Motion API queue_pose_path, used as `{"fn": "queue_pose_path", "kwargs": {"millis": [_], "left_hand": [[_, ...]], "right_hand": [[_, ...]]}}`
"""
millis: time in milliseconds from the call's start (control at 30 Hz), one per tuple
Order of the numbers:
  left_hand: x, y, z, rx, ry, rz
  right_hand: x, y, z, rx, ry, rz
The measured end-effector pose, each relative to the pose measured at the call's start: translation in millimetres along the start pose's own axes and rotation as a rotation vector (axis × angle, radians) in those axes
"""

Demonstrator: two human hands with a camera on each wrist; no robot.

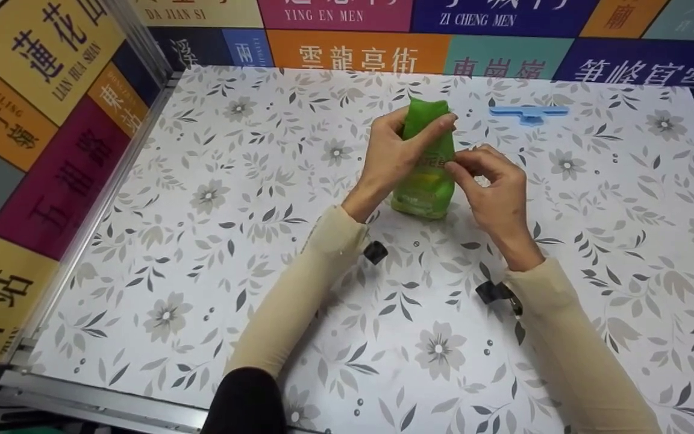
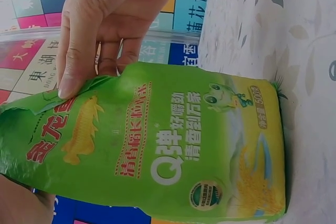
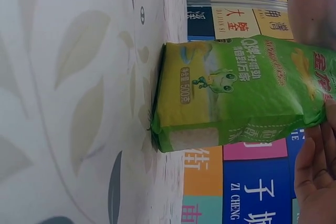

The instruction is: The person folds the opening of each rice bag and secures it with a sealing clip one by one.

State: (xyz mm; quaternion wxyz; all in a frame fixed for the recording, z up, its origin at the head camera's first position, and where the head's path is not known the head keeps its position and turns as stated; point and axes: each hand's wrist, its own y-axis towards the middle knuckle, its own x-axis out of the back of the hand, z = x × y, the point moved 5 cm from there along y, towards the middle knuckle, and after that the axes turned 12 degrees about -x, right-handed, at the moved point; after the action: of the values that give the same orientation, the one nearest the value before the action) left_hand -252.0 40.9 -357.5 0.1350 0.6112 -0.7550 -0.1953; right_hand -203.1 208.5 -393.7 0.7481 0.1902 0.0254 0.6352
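A green and yellow bag of rice (image 1: 425,187) stands upright on the patterned tabletop, its top part folded in and creased. My left hand (image 1: 392,147) grips the upper part of the bag, with the thumb lying across its front. On the right edge, my right hand (image 1: 497,184) pinches the bag between thumb and fingers. In the left wrist view, the bag's front (image 2: 210,140) shows a frog and a golden fish, with the right hand (image 2: 105,19) at its edge. The right wrist view shows the bag (image 3: 220,87) and the curled fingers of the right hand (image 3: 317,171).
A light blue bag-sealing clip (image 1: 528,113) lies behind and to the right of the bag. Coloured panels with place names (image 1: 359,51) stand along the back and left sides of the table (image 1: 202,253). Small black wrist cameras (image 1: 375,252) hang at both sleeves.
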Motion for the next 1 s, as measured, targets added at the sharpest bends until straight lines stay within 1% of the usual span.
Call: {"fn": "queue_pose_path", "kwargs": {"millis": [200,433,567,633,867,1000], "left_hand": [[-1.1,-1.1,-0.4,-0.033,-0.037,0.003],[-1.2,-1.5,0.0,-0.01,-0.087,-0.003],[-1.3,-2.0,0.1,-0.005,-0.111,-0.003],[-1.3,-2.3,0.4,0.0,-0.103,0.0],[-2.0,-3.1,-1.1,0.004,-0.015,-0.003],[-4.9,-2.1,-3.2,-0.008,-0.019,-0.014]], "right_hand": [[1.0,-1.3,-1.2,-0.006,0.035,0.034],[3.3,-1.6,-4.1,0.015,0.017,0.058],[4.3,-1.8,-3.8,0.012,-0.004,0.045],[4.7,-2.1,-3.0,0.01,-0.02,0.031],[4.9,-1.9,-4.0,0.032,-0.071,-0.005],[5.2,-2.4,-4.4,0.023,-0.073,-0.015]]}}
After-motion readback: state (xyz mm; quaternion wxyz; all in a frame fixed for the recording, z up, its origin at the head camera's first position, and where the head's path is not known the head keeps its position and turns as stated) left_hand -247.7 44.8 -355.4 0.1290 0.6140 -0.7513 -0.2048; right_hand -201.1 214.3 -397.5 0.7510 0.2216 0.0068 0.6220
